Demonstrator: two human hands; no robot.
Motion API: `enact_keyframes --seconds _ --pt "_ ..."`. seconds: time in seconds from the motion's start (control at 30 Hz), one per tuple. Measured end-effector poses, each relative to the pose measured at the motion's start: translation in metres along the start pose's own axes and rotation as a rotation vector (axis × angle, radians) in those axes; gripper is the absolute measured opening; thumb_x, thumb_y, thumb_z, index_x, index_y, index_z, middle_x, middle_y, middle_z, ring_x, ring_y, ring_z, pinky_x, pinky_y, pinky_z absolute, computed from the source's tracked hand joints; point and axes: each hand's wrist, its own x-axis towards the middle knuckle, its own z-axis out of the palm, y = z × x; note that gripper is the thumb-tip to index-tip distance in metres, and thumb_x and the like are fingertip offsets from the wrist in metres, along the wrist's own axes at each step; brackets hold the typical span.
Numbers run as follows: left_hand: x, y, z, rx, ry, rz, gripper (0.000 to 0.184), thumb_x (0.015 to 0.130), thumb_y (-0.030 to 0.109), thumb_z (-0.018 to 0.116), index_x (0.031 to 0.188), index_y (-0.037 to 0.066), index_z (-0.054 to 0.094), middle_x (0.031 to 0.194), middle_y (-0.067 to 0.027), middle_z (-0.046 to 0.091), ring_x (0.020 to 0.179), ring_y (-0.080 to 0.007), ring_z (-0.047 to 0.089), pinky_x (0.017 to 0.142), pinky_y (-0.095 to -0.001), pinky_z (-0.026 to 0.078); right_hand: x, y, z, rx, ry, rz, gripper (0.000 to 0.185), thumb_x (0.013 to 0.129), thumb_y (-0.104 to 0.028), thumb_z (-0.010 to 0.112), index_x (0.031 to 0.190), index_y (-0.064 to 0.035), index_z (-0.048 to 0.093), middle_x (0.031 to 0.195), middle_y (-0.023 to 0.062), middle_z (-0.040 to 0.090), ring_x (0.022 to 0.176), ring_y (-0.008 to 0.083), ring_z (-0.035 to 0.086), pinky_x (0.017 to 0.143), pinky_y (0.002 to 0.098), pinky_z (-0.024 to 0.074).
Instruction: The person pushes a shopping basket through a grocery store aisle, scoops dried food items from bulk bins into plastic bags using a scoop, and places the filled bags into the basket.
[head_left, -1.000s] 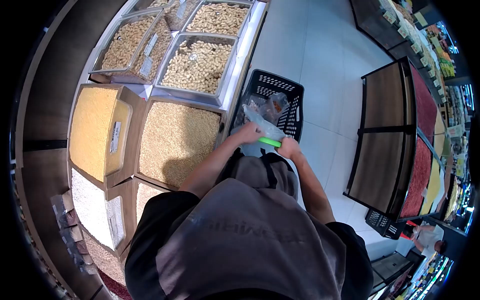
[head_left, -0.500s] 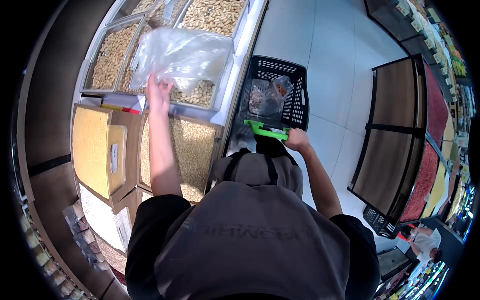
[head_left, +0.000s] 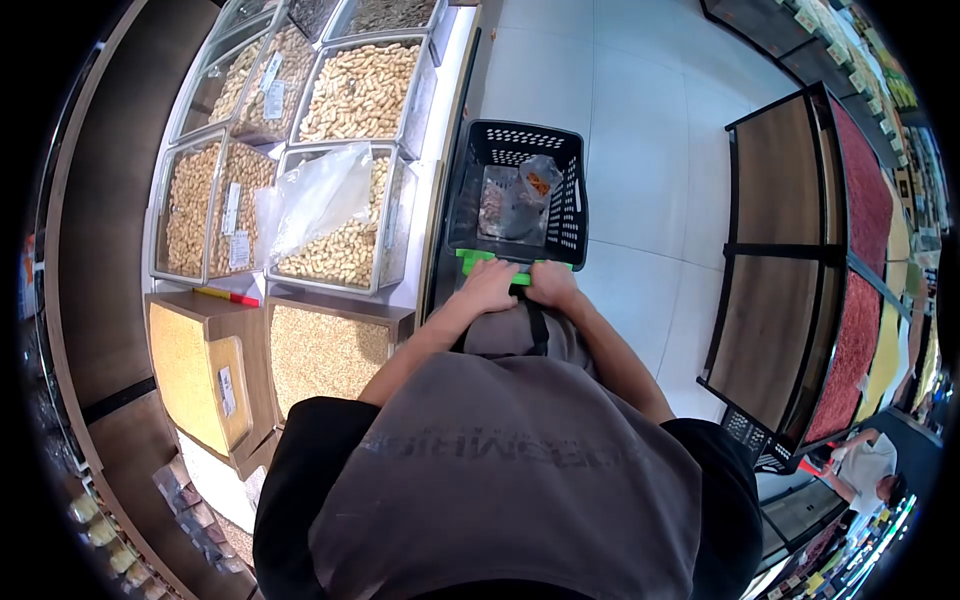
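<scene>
Pale floor tiles (head_left: 640,150) form an aisle between a display stand (head_left: 775,295) on the person's right and a run of clear peanut bins on the left, of which the nearest bin (head_left: 394,225) borders a tray of pale grain (head_left: 325,345). From where I stand, a black basket (head_left: 574,235) occupies the near part of this aisle, beside the bin display and directly ahead of the person's body.

A green handle (head_left: 521,279) is located at the basket's near end. Its long axis runs crosswise, left to right before the person; the basket extends away from it, forward of both hands. The left hand (head_left: 488,285) lies on the left portion of the handle, fingers folded over it. The right hand (head_left: 552,284) lies just beside it, fingers curled at the right portion. Both appear to grasp the handle; the undersides of the grips are hidden.

Inside the basket, a clear bag with orange-brown contents (head_left: 540,182) lies beside another filled bag (head_left: 492,208), whose contents cannot be identified. A loose plastic bag (head_left: 325,205) rests across the nearest bin, partly over the peanuts. It lies forward and left of the fingers, well apart; the left hand is nearer.
</scene>
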Motion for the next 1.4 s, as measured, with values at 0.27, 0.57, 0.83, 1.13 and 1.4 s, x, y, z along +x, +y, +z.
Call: enact_keyframes --seconds 0.27,0.57,0.83,1.13,1.4 --pt "0.062 -0.016 -0.023 0.327 0.220 0.006 0.034 0.068 0.030 0.072 0.092 0.006 0.075 0.098 -0.0153 0.070 0.108 -0.0317 0.064 0.102 -0.0430 0.045 0.042 0.018 -0.019 -0.010 0.031 -0.037 0.028 0.073 -0.027 0.060 0.078 -0.0025 0.073 0.081 0.0230 0.070 0.078 0.0387 0.070 0.074 0.0485 0.0566" --pt "0.116 -0.012 -0.081 0.181 -0.171 -0.263 0.019 0.070 0.015 0.064 0.080 0.004 0.075 0.089 -0.0206 0.072 0.089 -0.0338 0.071 0.080 -0.0439 0.056 0.085 0.035 -0.051 0.025 0.075 -0.006 0.030 0.074 -0.030 0.061 0.076 -0.0031 0.072 0.081 0.0217 0.070 0.077 0.0384 0.069 0.074 0.0478 0.0564" --pt "0.168 -0.047 -0.101 0.117 -0.186 -0.097 0.021 0.070 0.019 0.063 0.076 0.001 0.073 0.082 -0.0259 0.069 0.082 -0.0396 0.070 0.074 -0.0473 0.056 0.121 0.048 -0.083 0.031 0.066 0.066 0.028 0.073 -0.030 0.062 0.073 -0.0044 0.072 0.078 0.0215 0.069 0.076 0.0393 0.069 0.072 0.0484 0.0559" --pt "0.213 -0.074 -0.147 -0.084 -0.404 -0.018 0.030 0.071 0.020 0.062 0.086 -0.004 0.072 0.091 -0.0295 0.068 0.088 -0.0419 0.069 0.078 -0.0487 0.055 0.164 0.057 -0.119 0.023 -0.047 0.106 0.032 0.076 -0.035 0.063 0.079 -0.0043 0.073 0.084 0.0226 0.070 0.082 0.0382 0.069 0.077 0.0473 0.0556" --pt "0.258 -0.088 -0.169 -0.069 -0.409 -0.014 0.029 0.073 0.022 0.064 0.087 -0.002 0.073 0.092 -0.0270 0.069 0.089 -0.0408 0.069 0.079 -0.0481 0.055 0.200 0.072 -0.146 0.020 -0.045 0.175 0.032 0.077 -0.035 0.062 0.081 -0.0055 0.074 0.087 0.0216 0.071 0.085 0.0377 0.069 0.080 0.0466 0.0551"
